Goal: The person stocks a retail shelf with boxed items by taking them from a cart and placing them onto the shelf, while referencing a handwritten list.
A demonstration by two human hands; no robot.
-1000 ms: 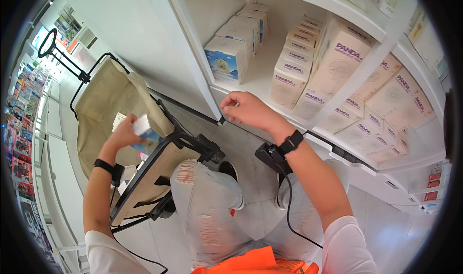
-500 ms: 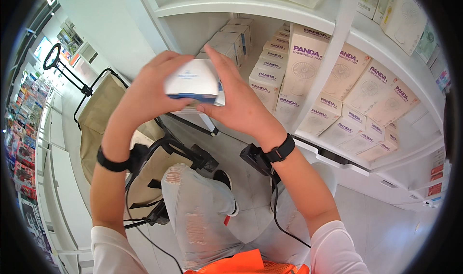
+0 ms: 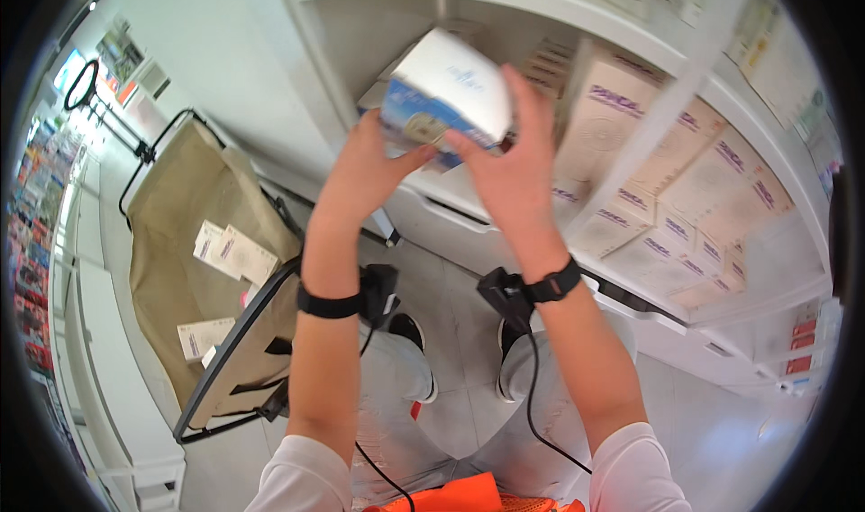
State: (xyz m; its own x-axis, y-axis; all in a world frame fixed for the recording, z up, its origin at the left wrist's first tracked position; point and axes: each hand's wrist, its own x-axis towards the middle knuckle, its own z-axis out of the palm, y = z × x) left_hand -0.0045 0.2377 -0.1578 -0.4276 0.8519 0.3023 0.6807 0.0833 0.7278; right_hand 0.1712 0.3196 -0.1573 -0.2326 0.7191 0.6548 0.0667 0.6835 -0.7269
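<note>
Between my two hands is a white and blue cardboard box (image 3: 458,80), tilted, with its white face upward and its blue side toward me. My left hand (image 3: 365,165) grips its lower left corner, thumb along the bottom edge. On the right side, my right hand (image 3: 514,152) clasps it with the thumb on the blue side and the fingers behind. The box is held at the opening of a white shelf compartment (image 3: 360,17), in front of other boxes there that it partly hides.
White handheld-fan boxes (image 3: 599,125) stand in the compartment to the right, with more stacked beyond the upright divider (image 3: 667,107). At left stands a beige fabric cart (image 3: 171,242) with several small white boxes (image 3: 236,253) inside. A drawer front (image 3: 450,213) lies below the shelf.
Both hands have carried the box to the right and into the shelf opening, turning it so more of its blue side shows. The cart's inside is now less hidden by my left arm.
</note>
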